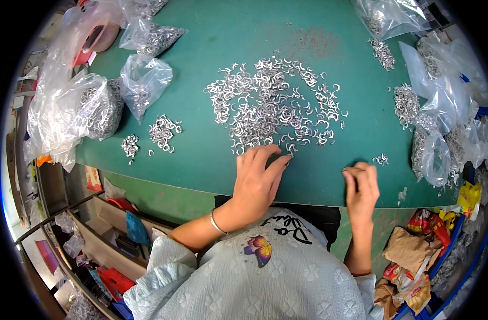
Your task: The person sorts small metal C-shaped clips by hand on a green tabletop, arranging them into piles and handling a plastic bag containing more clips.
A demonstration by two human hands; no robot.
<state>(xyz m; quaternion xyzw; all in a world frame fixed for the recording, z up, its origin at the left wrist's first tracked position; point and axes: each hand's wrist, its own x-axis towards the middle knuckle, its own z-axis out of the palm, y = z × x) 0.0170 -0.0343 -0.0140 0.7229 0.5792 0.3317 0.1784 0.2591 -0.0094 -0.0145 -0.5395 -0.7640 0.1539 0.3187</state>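
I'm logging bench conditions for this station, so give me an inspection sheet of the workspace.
Surface: green mat, worn patch at the far side.
Job's things: big spread of small curved metal pieces; two small heaps to the left.
Clutter: clear plastic bags of pieces along both sides.
Grippers: left hand flat, fingertips at the spread's near edge; right hand curled, pinching at the mat.
Cables: nothing seen.
Surroundings: shelves lower left, crumpled wrappers lower right.

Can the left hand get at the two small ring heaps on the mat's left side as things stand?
Probably yes. The left hand rests flat at the big pile's near edge, and only bare mat lies between it and the small heaps.
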